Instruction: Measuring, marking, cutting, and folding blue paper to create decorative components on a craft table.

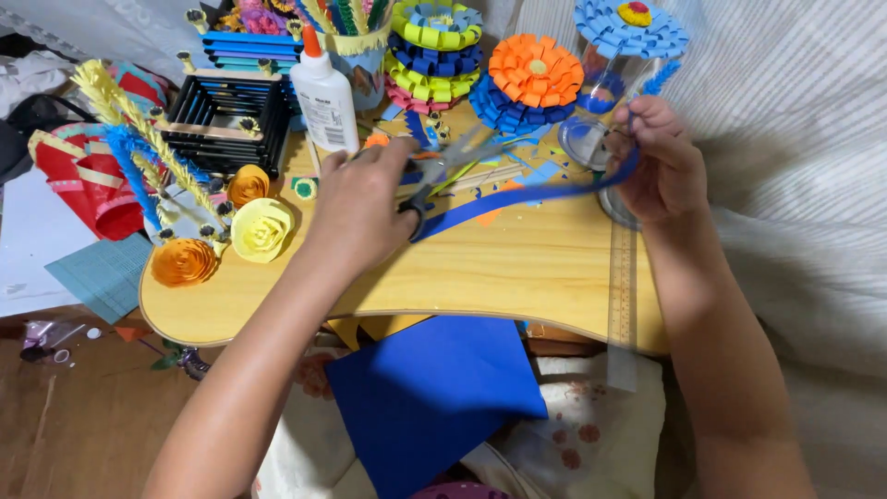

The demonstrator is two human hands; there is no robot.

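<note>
My left hand grips a pair of scissors over the small wooden table. The blades are blurred and sit at a long blue paper strip. My right hand pinches the far end of that strip at the table's right side, holding it stretched toward the scissors. Small paper scraps lie under the strip.
A white glue bottle, a black stick box, paper roses, stacked paper flowers and a clear jar crowd the table's back. A clear ruler lies at the right edge. A blue paper sheet lies on my lap.
</note>
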